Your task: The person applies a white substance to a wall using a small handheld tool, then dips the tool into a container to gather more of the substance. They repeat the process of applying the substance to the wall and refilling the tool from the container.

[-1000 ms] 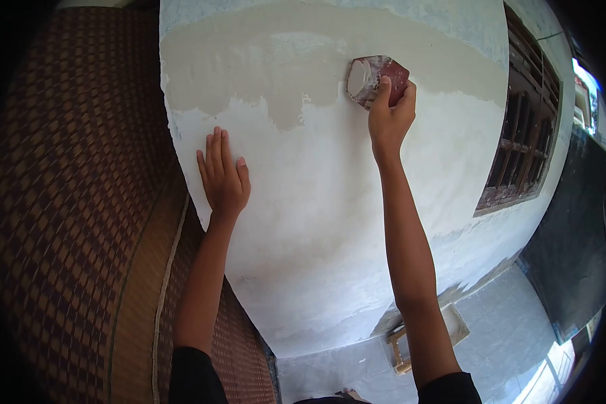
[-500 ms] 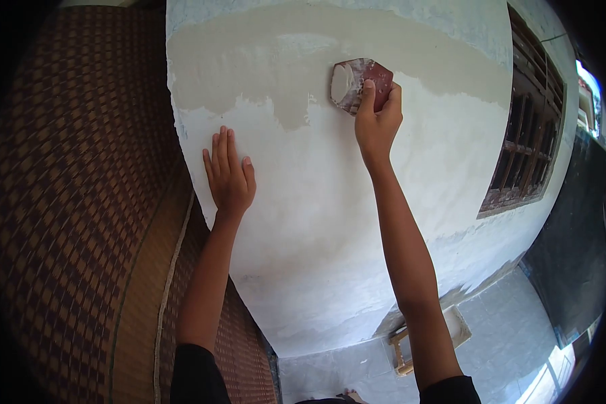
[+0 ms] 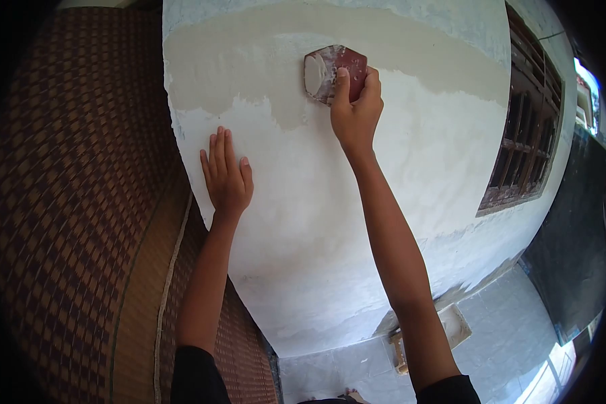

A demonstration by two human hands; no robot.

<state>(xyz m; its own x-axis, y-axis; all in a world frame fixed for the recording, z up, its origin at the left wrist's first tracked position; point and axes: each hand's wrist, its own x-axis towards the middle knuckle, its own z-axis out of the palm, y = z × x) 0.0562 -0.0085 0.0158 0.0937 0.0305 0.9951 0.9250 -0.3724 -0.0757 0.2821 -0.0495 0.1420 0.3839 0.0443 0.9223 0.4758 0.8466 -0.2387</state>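
Observation:
My right hand (image 3: pixel 355 114) grips a dark red, flat putty scraper (image 3: pixel 358 62) with angled corners, thumb on its near face. A lump of pale putty (image 3: pixel 314 75) sits on the scraper's left side. The scraper is against the upper part of a white wall (image 3: pixel 303 222), over the lower edge of a damp, greyish putty band (image 3: pixel 215 64). Lower and to the left, my left hand (image 3: pixel 227 175) lies flat on the wall near its left edge, fingers stretched upward and holding nothing.
A brown woven mat (image 3: pixel 74 175) covers the left side beside the wall's edge. To the right is a wooden barred window (image 3: pixel 524 145), then a dark panel (image 3: pixel 572 249). On the grey floor (image 3: pixel 498 330), a putty-smeared tray (image 3: pixel 459 326) sits partly behind my right forearm.
My right hand and the scraper have moved left and slightly up across the wall, and the ragged putty edge beneath has altered. My left hand stays in place on the wall.

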